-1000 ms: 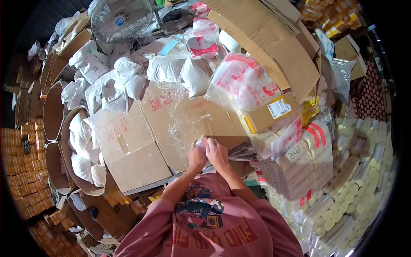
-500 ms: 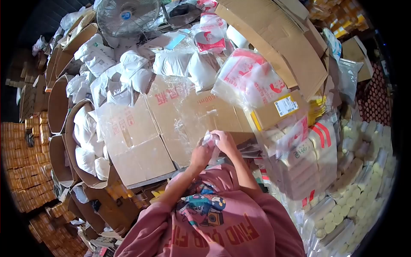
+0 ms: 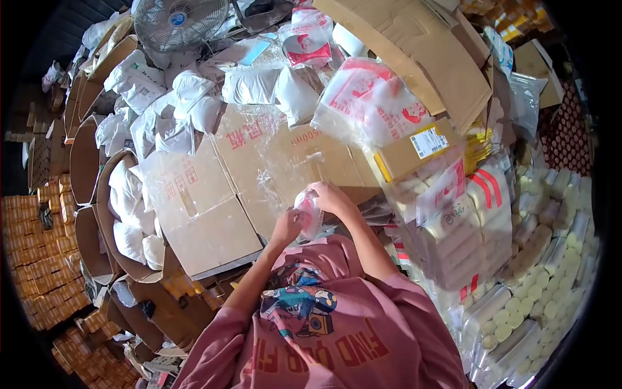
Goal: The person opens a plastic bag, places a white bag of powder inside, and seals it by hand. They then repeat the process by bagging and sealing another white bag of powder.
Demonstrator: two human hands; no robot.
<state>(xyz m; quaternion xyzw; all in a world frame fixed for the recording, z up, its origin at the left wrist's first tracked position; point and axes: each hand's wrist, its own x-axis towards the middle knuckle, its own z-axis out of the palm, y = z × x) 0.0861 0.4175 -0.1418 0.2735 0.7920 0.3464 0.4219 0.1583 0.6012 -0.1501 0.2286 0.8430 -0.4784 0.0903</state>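
Note:
Between my two hands, close to my chest, is a small clear plastic bag with red print [image 3: 311, 215]. My left hand [image 3: 287, 227] pinches its left side, fingers closed. My right hand [image 3: 328, 197] grips the upper edge, a little higher and to the right. Just beyond them lies a flattened cardboard sheet [image 3: 201, 227] with red lettering, covering the work surface. Part of the bag is hidden behind my fingers.
Filled white bags [image 3: 256, 85] line the sheet's far edge, near a fan [image 3: 178, 26]. To the right are a stack of red-printed plastic bags [image 3: 369, 97] and a yellow-edged carton [image 3: 408, 152]. Cardboard boxes with white bags [image 3: 126, 194] stand left.
My hands have moved apart somewhat, and the bag between them is spread wider, showing its red print. The view has shifted slightly.

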